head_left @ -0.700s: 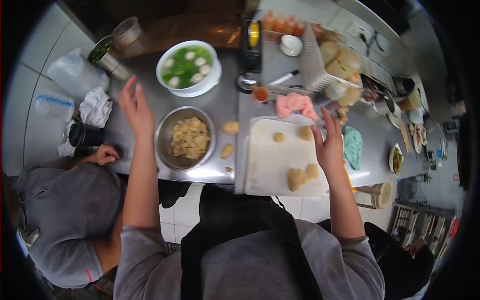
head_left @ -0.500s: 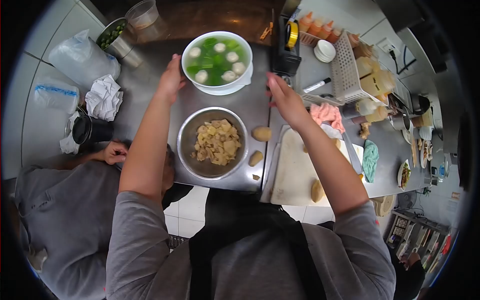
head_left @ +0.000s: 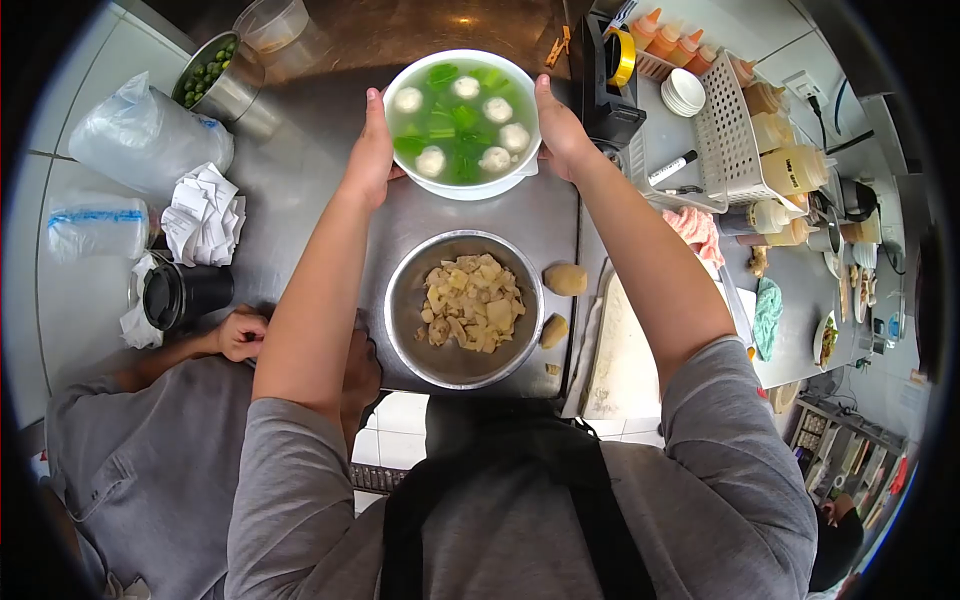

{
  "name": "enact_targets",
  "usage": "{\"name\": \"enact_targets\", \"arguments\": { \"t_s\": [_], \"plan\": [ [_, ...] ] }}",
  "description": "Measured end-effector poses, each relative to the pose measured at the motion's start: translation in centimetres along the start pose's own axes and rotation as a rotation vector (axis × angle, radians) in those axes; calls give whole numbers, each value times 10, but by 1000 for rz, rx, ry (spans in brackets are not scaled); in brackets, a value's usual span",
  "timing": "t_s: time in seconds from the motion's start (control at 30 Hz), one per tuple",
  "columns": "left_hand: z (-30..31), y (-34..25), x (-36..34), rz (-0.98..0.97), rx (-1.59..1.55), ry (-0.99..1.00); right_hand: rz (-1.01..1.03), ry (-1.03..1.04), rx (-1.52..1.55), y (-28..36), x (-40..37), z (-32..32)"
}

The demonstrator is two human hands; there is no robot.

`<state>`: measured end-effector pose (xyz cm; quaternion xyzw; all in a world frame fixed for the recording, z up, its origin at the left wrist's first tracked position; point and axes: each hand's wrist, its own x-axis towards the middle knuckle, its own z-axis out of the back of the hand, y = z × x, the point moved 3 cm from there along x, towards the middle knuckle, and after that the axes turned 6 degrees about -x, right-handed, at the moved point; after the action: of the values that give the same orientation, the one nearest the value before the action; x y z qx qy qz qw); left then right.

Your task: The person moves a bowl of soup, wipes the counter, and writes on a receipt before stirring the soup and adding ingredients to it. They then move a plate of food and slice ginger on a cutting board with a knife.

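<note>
Bowl of green soup (head_left: pixel 466 191) is grasped at opposite sides by the left hand (head_left: pixel 371 157) and right hand (head_left: pixel 563 133), near the metal bowl (head_left: pixel 465 383).

glossy metal bowl (head_left: pixel 398 335), crumpled paper slips (head_left: pixel 203 217)

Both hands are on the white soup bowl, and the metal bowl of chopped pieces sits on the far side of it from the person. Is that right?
Not quite: the metal bowl of chopped pieces sits on the near side, as the head view shows. The left hand and right hand are indeed on the white soup bowl.
</note>
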<state>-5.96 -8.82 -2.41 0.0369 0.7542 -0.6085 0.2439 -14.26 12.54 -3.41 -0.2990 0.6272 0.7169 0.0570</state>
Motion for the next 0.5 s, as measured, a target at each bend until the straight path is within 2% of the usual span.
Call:
{"name": "enact_targets", "arguments": {
  "t_s": [0.17,0.3,0.4,0.5],
  "plan": [
    [-9,-26,-30,-14,111,38,42,-41,-15,18,-33,4],
    [-23,-42,-49,-26,152,140,56,-28,15,35,-71,21],
    [-45,-58,-78,-63,183,150,115,-18,91,43,-114,40],
    [-81,-67,-115,-102,187,221,67,-88,118,46,-171,64]
  ]
}}
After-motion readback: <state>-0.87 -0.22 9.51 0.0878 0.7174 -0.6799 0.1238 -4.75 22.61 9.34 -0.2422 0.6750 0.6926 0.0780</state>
